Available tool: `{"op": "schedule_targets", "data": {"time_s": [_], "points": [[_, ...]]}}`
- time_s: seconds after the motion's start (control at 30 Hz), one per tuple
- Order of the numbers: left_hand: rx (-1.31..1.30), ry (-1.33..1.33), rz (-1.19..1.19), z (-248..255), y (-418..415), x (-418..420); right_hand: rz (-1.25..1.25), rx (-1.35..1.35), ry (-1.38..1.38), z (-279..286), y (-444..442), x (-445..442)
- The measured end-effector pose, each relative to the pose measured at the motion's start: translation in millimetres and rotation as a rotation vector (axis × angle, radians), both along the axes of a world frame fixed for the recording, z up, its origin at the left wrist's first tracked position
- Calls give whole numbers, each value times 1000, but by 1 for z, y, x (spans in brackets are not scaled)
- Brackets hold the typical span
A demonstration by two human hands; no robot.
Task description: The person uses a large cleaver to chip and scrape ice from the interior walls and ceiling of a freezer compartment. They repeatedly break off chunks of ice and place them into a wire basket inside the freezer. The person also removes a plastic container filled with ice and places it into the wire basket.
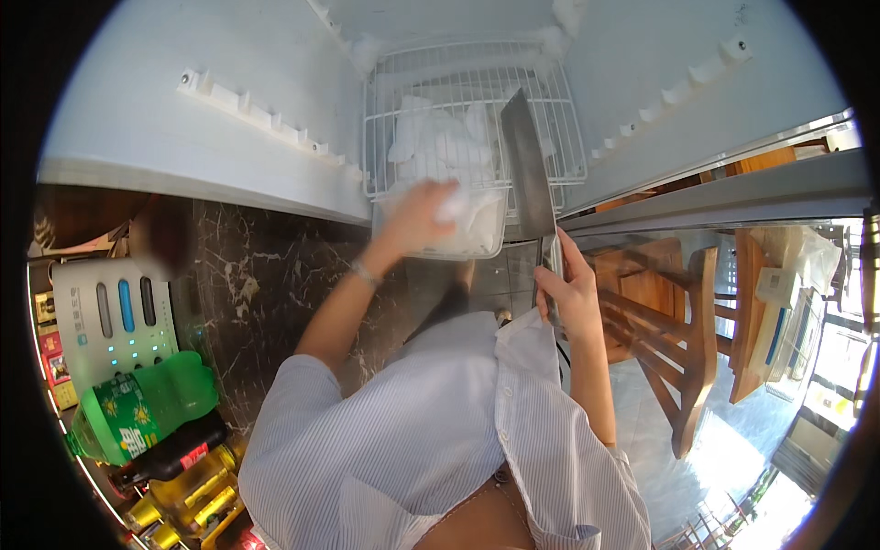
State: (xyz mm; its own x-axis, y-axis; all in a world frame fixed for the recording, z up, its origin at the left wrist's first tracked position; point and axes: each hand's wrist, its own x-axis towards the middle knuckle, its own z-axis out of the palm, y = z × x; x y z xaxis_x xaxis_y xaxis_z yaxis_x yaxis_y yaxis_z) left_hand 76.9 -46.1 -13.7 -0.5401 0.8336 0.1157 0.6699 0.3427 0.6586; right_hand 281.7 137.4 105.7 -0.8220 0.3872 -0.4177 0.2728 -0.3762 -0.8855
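Note:
My left hand (416, 216), blurred by motion, is over the front of a white plastic tray (440, 256). Its thumb and fingers are around a blurred lump of white ice (455, 204). Frosty white ice (447, 148) fills much of the tray, seen partly through a white wire shelf (577, 155) above it. In my right hand (572, 285) is the handle of a broad-bladed metal kitchen knife (528, 165). The blade points away from me, over the right part of the wire shelf, and hides some of its bars.
Freezer walls with shelf supports (251, 113) rise on both sides, and frost (550, 42) coats the back corners. At left are a green plastic bottle (148, 405) and several glass bottles (196, 491). A wooden chair (677, 337) stands at right beyond the open door (722, 196).

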Motion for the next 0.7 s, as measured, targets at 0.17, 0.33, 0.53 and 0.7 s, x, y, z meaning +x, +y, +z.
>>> {"op": "schedule_targets", "data": {"time_s": [0.17, 0.33, 0.53, 0.7], "points": [[-141, 402, -22, -34, 13, 77, 82, 2, 44, 4, -9, -6], [-150, 463, -31, -36, 24, 86, 114, -15, 95, 7, -18, -20], [-160, 345, -64, -43, 31, 77, 225, -6, 52, 19, -20, -21], [69, 221, 83, -6, -11, 83, 194, 4, 26, 12, -20, -44]]}}
